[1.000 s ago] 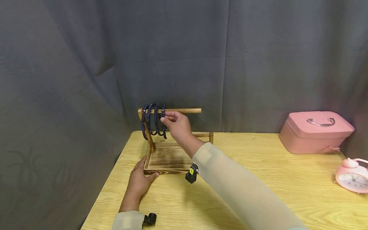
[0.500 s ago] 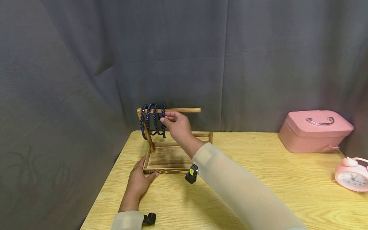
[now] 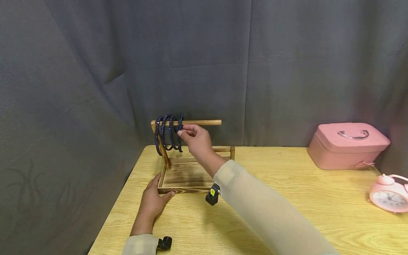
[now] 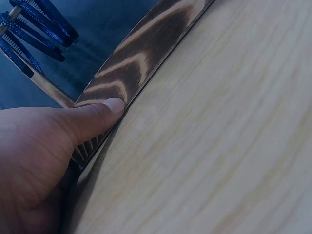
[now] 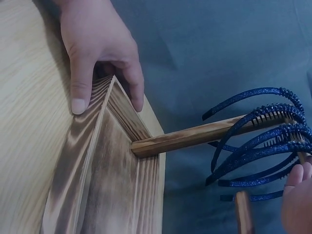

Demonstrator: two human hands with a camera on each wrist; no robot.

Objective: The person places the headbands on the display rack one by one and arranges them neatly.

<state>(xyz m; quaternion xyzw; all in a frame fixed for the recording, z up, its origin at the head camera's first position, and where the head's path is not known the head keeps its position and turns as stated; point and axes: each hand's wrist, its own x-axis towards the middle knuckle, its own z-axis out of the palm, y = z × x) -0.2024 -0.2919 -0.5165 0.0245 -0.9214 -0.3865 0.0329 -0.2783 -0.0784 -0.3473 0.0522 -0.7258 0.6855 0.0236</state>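
Note:
Several dark blue glittery headbands (image 5: 253,156) with comb teeth hang side by side on the top bar (image 3: 207,122) of a wooden stand. My right hand (image 3: 200,141) is just under the bar, pinching the rightmost headband (image 3: 180,142) between thumb and fingers. In the right wrist view, only part of that hand shows at the right edge. My left hand (image 3: 152,200) grips the front left corner of the stand's tray base (image 3: 188,190). Its thumb (image 4: 97,114) lies along the dark-grained front wall, and its fingers go round the left side.
The stand is on a light wood table (image 3: 274,191), near its left edge. A pink case (image 3: 347,147) with a metal handle stands at the back right, and a pink alarm clock (image 3: 389,194) is in front of it. Grey curtain (image 3: 197,63) hangs behind and to the left.
Both hands keep their holds. The lower end of the rightmost headband has shifted slightly left, and the whole head view has drifted a little.

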